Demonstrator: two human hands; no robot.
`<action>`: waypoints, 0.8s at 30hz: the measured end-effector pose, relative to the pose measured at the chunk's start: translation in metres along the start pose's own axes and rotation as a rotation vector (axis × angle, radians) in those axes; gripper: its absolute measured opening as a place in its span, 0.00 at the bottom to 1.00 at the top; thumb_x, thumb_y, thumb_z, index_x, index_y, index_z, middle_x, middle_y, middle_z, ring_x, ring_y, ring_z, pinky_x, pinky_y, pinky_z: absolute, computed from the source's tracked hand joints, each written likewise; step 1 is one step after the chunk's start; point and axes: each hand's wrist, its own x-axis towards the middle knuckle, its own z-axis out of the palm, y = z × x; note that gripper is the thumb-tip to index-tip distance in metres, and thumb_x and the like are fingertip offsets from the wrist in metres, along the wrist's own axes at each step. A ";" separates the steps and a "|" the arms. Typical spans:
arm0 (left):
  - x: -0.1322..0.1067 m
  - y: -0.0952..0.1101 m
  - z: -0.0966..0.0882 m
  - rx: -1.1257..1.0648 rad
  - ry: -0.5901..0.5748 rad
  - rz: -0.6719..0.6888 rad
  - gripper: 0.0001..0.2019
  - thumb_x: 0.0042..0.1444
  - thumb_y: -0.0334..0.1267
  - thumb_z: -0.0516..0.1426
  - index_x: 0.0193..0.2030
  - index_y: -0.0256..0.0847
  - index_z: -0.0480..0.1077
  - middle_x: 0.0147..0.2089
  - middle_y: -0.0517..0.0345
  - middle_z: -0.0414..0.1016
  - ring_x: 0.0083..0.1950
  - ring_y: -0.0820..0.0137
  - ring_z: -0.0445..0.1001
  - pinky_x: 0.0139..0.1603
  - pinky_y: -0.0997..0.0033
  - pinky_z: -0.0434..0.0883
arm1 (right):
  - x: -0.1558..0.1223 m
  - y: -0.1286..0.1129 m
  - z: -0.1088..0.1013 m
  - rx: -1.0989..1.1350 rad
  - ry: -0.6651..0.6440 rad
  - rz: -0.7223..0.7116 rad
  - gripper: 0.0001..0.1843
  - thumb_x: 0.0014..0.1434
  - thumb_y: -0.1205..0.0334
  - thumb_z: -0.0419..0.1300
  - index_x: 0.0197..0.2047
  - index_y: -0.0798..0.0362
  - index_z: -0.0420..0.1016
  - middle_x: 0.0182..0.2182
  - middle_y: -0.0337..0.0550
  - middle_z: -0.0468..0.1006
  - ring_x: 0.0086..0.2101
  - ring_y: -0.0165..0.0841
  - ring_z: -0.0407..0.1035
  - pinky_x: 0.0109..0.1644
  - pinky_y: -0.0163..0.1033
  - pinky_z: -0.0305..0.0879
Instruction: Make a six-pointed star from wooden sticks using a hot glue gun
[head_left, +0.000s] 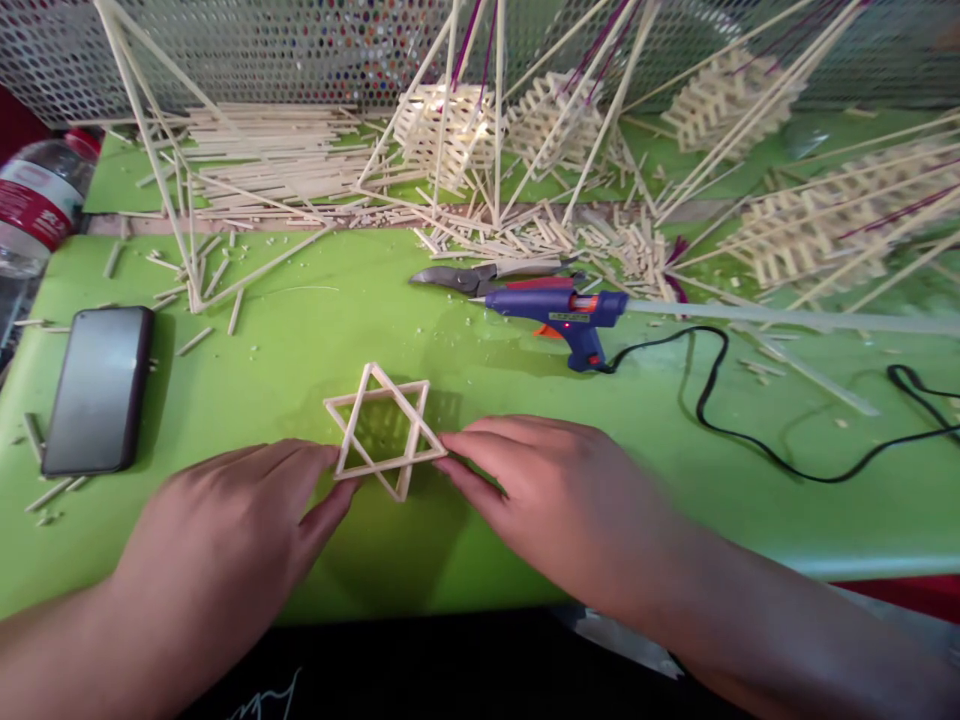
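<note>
A six-pointed star of thin wooden sticks (386, 464), made of two overlapping triangles, is held just above the green table top. My left hand (232, 530) pinches its lower left corner between thumb and fingers. At the right corner, my right hand (555, 490) has the other pinch, thumb below and forefinger above. Beyond the star lies a blue glue gun (551, 305) on its side, with a small red light lit and a long glue stick out of its back. Pruning shears (457, 277) rest just behind the gun's nozzle.
A phone (99, 390) lies at the left, near a bottle with a red cap (45, 195). Behind are stick bundles (270, 150), cut stick pieces (525, 235) and woven stick lanterns (442, 135). A tall stick frame (169, 200) stands back left. The black cord (720, 400) curls rightward.
</note>
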 end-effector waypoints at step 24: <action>0.000 -0.004 -0.006 0.058 0.008 0.031 0.26 0.84 0.49 0.45 0.50 0.45 0.84 0.40 0.56 0.91 0.30 0.57 0.86 0.25 0.56 0.73 | 0.000 -0.004 0.003 0.028 0.026 -0.039 0.11 0.76 0.67 0.65 0.44 0.48 0.88 0.41 0.42 0.93 0.34 0.37 0.84 0.44 0.44 0.80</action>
